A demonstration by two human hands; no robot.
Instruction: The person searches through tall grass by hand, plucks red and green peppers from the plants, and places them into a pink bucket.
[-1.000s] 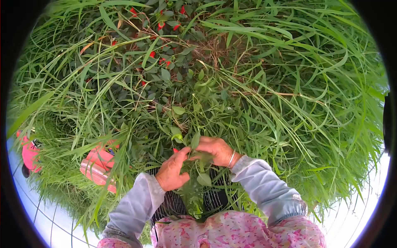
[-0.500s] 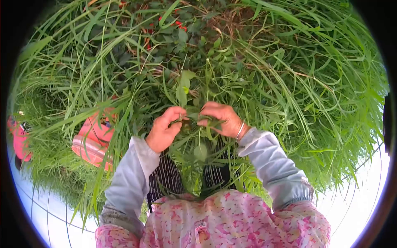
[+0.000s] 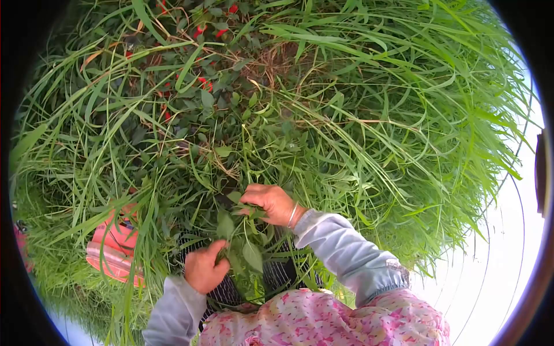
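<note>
Green leafy stems (image 3: pixel 252 212) are gripped between the thumb and fingers of my right hand (image 3: pixel 273 203), which wears a silver bangle (image 3: pixel 293 214). Broad leaves (image 3: pixel 252 255) hang below it over my lap. Lower and to the left, my left hand (image 3: pixel 205 268) is curled close to my knee. Its index finger and thumb are bent toward the leaves, with the other fingers tucked in; I cannot tell what, if anything, they hold. Low green plants (image 3: pixel 254 138) grow just beyond my right hand.
A red plastic container (image 3: pixel 111 248) stands at the left, partly behind grass blades. Small red fruits (image 3: pixel 205 84) show among dark leaves ahead. Tall grass (image 3: pixel 404 132) spreads across the right side. Dark striped trousers (image 3: pixel 280 271) cover my legs.
My hands were close together at the stems and are now apart. The left has dropped toward my lap; the right has come lower and left, still with greenery. The view has shifted.
</note>
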